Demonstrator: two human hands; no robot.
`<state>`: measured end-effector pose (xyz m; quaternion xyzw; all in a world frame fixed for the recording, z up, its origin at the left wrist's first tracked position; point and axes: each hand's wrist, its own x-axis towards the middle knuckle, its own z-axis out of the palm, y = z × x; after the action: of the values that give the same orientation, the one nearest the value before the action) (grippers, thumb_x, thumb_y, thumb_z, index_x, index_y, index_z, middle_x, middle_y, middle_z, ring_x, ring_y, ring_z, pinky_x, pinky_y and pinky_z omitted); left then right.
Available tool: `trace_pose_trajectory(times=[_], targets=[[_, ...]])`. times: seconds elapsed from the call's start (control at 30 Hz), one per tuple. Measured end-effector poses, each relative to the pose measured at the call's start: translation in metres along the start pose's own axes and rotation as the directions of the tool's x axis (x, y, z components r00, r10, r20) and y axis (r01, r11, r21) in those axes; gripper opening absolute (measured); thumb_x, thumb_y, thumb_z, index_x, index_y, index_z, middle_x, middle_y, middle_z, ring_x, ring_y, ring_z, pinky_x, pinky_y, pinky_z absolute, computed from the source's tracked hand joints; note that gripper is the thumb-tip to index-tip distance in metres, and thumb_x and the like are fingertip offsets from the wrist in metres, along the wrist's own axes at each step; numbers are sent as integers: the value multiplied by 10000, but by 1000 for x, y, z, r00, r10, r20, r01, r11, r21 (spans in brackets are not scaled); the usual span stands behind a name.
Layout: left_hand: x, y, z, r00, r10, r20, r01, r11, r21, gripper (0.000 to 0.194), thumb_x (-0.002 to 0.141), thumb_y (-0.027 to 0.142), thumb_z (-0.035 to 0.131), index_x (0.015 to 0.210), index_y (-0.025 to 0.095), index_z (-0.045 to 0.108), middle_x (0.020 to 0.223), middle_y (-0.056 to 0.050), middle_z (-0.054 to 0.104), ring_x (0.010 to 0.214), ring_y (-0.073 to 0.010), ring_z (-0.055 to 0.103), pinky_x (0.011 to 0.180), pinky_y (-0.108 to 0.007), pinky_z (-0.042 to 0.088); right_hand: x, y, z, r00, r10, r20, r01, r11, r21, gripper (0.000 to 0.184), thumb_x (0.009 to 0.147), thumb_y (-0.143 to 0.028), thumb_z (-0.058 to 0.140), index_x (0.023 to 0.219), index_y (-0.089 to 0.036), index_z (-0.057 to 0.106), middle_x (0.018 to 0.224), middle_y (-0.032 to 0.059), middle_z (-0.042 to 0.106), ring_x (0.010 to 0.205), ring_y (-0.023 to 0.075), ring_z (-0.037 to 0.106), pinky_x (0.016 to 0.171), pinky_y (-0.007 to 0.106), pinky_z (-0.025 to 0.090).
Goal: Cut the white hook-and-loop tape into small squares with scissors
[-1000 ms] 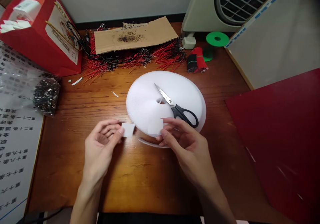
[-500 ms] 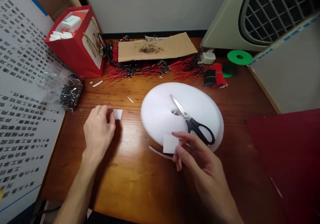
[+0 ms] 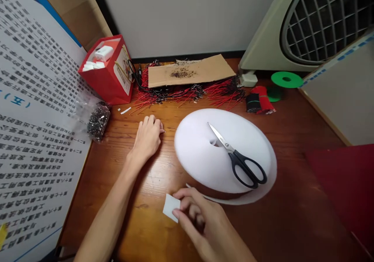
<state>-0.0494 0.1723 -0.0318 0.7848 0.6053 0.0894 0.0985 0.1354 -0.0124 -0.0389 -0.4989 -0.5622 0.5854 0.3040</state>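
Wood desk (image 3: 280,223); red wires (image 3: 224,94) by wall (image 3: 187,16); R hand (image 3: 198,223) pinching white square (image 3: 171,207)

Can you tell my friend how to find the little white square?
Find the big white tape roll on the wooden table. Just below it, a right hand pinches a small white square. Nothing else near that hand is small, white and square.
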Motion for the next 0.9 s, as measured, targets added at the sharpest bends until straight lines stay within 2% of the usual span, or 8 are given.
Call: trace_pose_trajectory(times=[0.13,0.2,0.33,0.5,0.6,0.73,0.8,0.9], targets=[[-7,-10,-5,995,-55,-88,60,997,50,174,1000,87,522,937,193,644,1023,-122,702,1016,-310,620,903,-441,476,6,19,18,999,-51,-14,50,996,-67,199,1000,-251,539,1171,-265,640,817,-6,634,603,166,593,613,274,498],[-9,-28,-12,979,-125,-160,134,990,46,180,1024,119,500,949,193,646,996,-122,714,991,-304,632,879,-436,493,6,24,21,998,-48,-29,45,995,-85,220,1000,-256,530,1188,-262,643,830,4,638,625,178,615,625,283,507],[-10,-72,-25,930,-260,-258,270,963,2,124,1015,181,596,921,174,676,980,-101,731,965,-259,668,904,-430,540,8,21,18,998,-59,-33,54,992,-112,237,988,-264,517,1184,-251,651,856,19,657,613,183,620,635,294,525],[-10,-105,-30,883,-373,-286,362,928,-93,265,1013,372,686,1164,154,702,1137,-74,734,971,-215,725,878,-432,619,10,23,15,999,-32,12,33,994,-107,214,983,-275,535,1145,-252,672,859,27,678,755,216,708,711,297,561],[-10,-109,-31,852,-410,-326,381,912,-151,232,1023,346,668,1143,153,716,1149,-84,751,1031,-232,731,949,-468,601,10,34,19,999,-21,-34,17,996,-88,224,1001,-295,503,1163,-253,651,866,26,672,745,216,703,713,306,562],[-15,-101,-35,828,-433,-356,373,900,-226,271,1024,199,501,1092,135,756,1118,-139,800,1056,-282,749,1026,-474,545,11,33,25,997,-24,-72,18,997,-77,215,1018,-317,492,1143,-246,652,857,36,666,716,210,666,687,301,552],[-25,-89,-41,863,-412,-291,339,901,-272,292,988,225,508,1080,140,772,1068,-142,819,979,-293,768,963,-445,570,13,24,28,996,-36,-78,33,999,-37,210,1021,-321,501,1135,-239,658,865,44,664,716,204,653,665,287,547],[-50,-62,-54,946,-303,-119,242,899,-365,291,948,393,627,1084,192,786,1007,-87,835,876,-262,777,844,-379,609,18,10,34,989,-32,-146,41,998,57,214,1032,-343,506,1133,-236,662,878,44,643,724,198,639,675,287,550]])
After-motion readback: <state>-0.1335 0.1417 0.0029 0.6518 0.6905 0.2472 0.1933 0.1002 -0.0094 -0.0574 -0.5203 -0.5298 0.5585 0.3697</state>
